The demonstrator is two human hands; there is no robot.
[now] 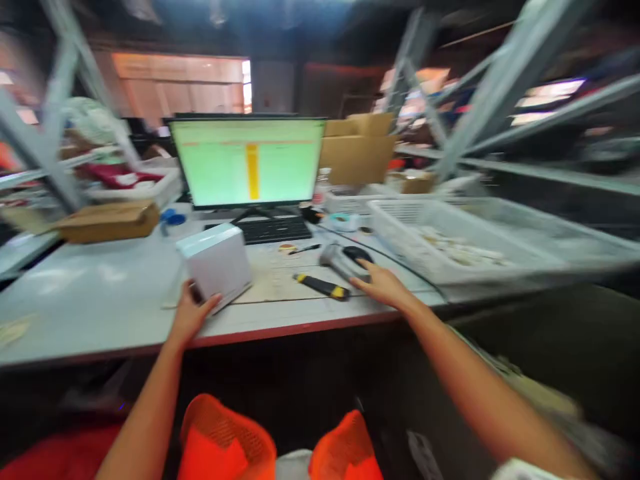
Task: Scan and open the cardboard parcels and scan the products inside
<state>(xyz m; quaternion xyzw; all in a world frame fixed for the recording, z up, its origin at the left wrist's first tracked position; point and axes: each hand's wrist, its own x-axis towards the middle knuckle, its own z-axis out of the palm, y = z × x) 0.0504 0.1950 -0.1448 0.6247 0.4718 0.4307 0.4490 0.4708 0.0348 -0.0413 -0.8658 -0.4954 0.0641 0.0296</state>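
A white box (215,267) stands tilted near the desk's front edge, with my left hand (193,310) gripping its lower end between thumb and fingers. My right hand (383,285) rests at the near end of a grey and black barcode scanner (343,260), which lies on the desk. Its thumb and forefinger are spread, touching or almost touching the scanner; the other fingers are partly hidden. Between my hands lies a black and yellow utility knife (323,287). A small dark pen-like tool (305,249) is beyond it.
A monitor (250,163) stands behind a black keyboard (273,230). White plastic baskets (405,243) are on the right, one with small pale pieces. A flat cardboard box (110,221), blue tape (174,217) and a larger carton (357,157) are also there. A cable (395,260) crosses the desk.
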